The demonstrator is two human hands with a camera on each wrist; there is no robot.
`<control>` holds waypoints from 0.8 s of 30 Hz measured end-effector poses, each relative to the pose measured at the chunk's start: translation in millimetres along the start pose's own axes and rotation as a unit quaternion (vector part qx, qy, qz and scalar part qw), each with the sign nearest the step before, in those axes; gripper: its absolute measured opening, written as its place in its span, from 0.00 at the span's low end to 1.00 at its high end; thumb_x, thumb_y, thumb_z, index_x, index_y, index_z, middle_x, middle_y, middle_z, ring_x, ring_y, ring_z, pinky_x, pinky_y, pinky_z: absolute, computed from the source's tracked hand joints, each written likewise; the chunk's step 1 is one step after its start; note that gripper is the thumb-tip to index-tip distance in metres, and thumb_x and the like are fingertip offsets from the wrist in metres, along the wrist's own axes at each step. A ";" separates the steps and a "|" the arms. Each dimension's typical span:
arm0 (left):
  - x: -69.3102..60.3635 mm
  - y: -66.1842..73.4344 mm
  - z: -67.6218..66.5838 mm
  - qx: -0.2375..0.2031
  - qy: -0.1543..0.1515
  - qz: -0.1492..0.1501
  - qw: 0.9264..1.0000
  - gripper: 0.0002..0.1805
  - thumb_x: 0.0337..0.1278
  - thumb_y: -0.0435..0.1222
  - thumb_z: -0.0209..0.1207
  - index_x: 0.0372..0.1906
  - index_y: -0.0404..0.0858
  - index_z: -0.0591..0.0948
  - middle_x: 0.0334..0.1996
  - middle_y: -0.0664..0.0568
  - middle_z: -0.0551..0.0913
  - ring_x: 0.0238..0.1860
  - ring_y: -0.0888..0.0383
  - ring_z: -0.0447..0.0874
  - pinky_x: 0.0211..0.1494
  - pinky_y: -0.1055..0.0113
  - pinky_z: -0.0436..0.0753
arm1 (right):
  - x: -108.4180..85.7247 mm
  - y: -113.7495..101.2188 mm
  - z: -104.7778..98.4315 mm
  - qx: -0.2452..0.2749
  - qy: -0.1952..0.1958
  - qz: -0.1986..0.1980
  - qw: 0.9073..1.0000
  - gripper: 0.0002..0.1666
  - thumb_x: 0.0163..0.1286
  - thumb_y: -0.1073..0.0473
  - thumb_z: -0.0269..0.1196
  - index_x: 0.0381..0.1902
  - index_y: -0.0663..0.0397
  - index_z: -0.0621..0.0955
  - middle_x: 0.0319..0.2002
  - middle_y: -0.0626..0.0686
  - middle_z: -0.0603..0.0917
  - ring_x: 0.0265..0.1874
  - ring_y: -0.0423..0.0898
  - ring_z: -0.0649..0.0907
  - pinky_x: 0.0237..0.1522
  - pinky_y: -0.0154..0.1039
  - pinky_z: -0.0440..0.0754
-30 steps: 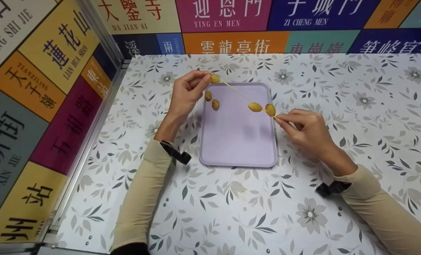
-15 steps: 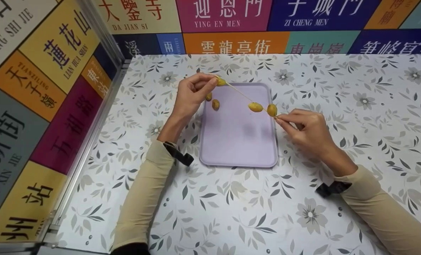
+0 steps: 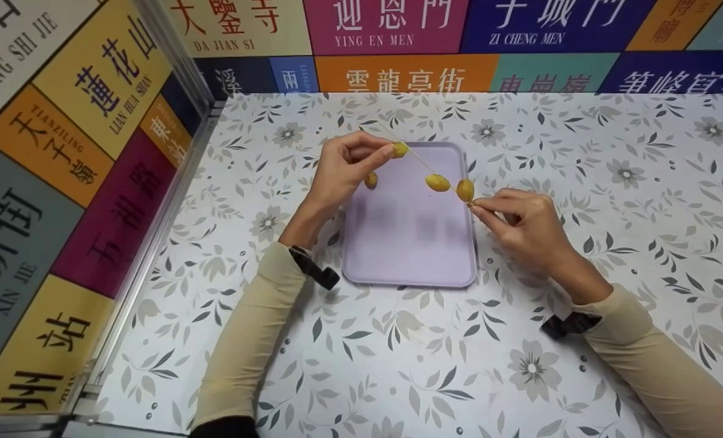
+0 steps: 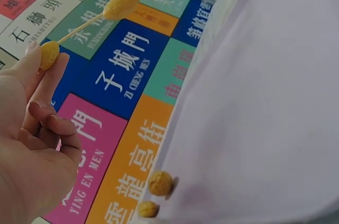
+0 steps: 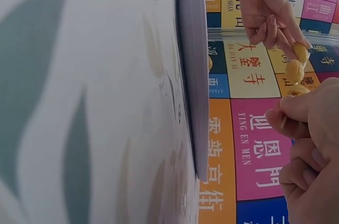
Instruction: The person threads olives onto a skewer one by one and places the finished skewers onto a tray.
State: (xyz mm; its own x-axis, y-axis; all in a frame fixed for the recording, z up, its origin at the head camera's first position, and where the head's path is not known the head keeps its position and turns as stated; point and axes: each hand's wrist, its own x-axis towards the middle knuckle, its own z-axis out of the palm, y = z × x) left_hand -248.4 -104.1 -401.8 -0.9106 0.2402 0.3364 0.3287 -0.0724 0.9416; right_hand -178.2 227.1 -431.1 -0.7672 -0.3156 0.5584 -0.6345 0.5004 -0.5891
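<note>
My left hand (image 3: 346,167) pinches an oval yellow fruit (image 3: 400,149) between thumb and forefinger, over the far left of the lilac tray (image 3: 410,267). Through that fruit runs a thin wooden skewer (image 3: 421,160), its bare tip sticking out beyond the fingers. Two more oval fruits, one (image 3: 438,182) farther in and one (image 3: 465,190) near my fingers, sit on its lower end. There my right hand (image 3: 528,225) pinches the skewer's end. In the left wrist view, two loose fruits (image 4: 160,183) lie on the tray; the head view shows one (image 3: 371,180), the other hidden behind my left hand.
A table with a leaf-and-flower cover (image 3: 410,359) lies under the tray. Colourful lettered panels (image 3: 404,72) stand along the back, and more panels (image 3: 100,91) stand at the left with a metal frame edge.
My left hand has moved right and slightly nearer, carrying its fruit along the skewer; the tip now stands out past it. One loose fruit became hidden behind it. My right hand stays nearly still.
</note>
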 end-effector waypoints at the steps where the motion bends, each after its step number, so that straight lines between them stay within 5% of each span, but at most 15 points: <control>1: -0.1 1.3 0.8 0.002 -0.001 0.002 1.000 0.08 0.73 0.36 0.70 0.49 0.38 0.91 0.44 0.48 0.96 0.34 0.55 0.89 0.39 0.66 0.86 | 0.4 -0.3 0.3 0.001 0.001 -0.001 1.000 0.10 0.67 0.70 0.76 0.45 0.54 0.95 0.22 0.45 0.83 0.19 0.36 0.68 0.22 0.27 0.61; 10: -1.7 7.7 2.0 -0.014 0.018 -0.015 1.000 0.13 0.76 0.38 0.67 0.58 0.39 0.88 0.44 0.46 0.94 0.26 0.56 0.77 0.26 0.69 0.76 | 2.2 -3.0 1.4 0.029 -0.006 -0.017 0.999 0.11 0.66 0.72 0.76 0.44 0.57 0.95 0.22 0.48 0.84 0.18 0.35 0.66 0.21 0.27 0.59; 17: -1.3 7.6 5.5 -0.026 -0.018 -0.019 0.999 0.16 0.80 0.39 0.62 0.65 0.41 0.87 0.43 0.48 0.91 0.27 0.55 0.72 0.26 0.70 0.76 | 0.2 -1.6 2.8 0.038 0.002 -0.039 0.999 0.11 0.62 0.75 0.77 0.42 0.61 0.94 0.22 0.50 0.85 0.19 0.34 0.66 0.22 0.26 0.60; 24: -1.1 9.5 5.9 -0.056 -0.037 -0.008 0.998 0.13 0.82 0.34 0.59 0.59 0.37 0.88 0.43 0.48 0.89 0.28 0.50 0.70 0.27 0.68 0.75 | -0.1 -1.4 2.6 0.033 0.006 -0.043 0.999 0.11 0.62 0.76 0.77 0.41 0.61 0.94 0.22 0.51 0.86 0.19 0.34 0.66 0.22 0.25 0.59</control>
State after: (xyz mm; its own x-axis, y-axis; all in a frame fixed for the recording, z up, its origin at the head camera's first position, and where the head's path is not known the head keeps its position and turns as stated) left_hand -242.8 -99.3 -393.3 -0.8928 0.3131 0.3239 0.2808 -0.1755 0.9436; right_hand -177.5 224.3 -431.8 -0.7090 -0.3443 0.6154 -0.7028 0.4169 -0.5764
